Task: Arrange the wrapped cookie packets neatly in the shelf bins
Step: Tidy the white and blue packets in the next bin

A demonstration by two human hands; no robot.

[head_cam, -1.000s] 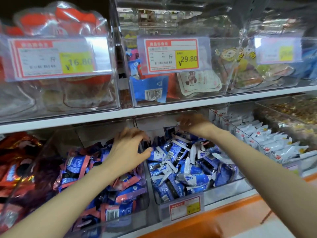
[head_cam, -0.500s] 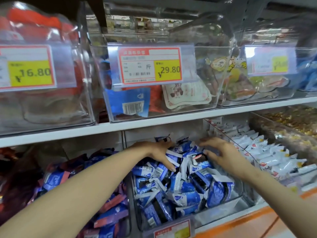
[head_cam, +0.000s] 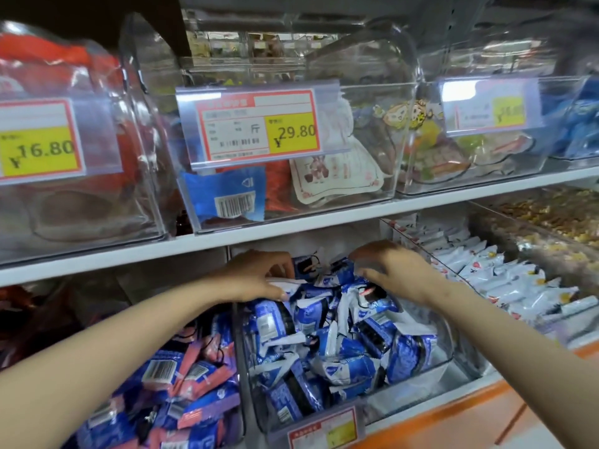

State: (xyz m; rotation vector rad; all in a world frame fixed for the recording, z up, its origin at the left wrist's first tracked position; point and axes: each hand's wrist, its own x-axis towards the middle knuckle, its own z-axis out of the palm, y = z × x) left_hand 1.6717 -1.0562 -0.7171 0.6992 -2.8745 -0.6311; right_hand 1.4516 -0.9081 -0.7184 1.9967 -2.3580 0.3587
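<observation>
**Spotter:** Where are your hands right now?

**Me:** Both are in the centre of the frame, at the back of the middle clear bin (head_cam: 453, 367) on the lower shelf. My left hand (head_cam: 259, 277) lies on top of the heap with its fingers bent down over the rear packets and its thumb flat along a white wrapper edge. I cannot tell whether it actually grips one.

**Spotter:** And the right?

**Me:** My right hand (head_cam: 395, 270) is arched like a claw just right of centre, fingers above and thumb below, with a blue packet between them. It's blurred, so I can't say whether the pinch is closed.

**Spotter:** And the cookies?

**Me:** The blue-and-white cookie packets (head_cam: 324, 335) fill that middle bin in a loose jumble, lying at all angles. Its price label (head_cam: 324, 429) sits at the bottom edge of the frame.

**Spotter:** What about the neighbours?

**Me:** Blue-and-pink packets (head_cam: 194, 377) are at lower left, under my left forearm. White packets (head_cam: 486, 273) stand in rows in the bin to the right. Above the white shelf board (head_cam: 291, 222) are more clear bins, with a 29.80 tag (head_cam: 259, 124) at upper centre and a 16.80 tag (head_cam: 39, 150) at the left edge.
</observation>
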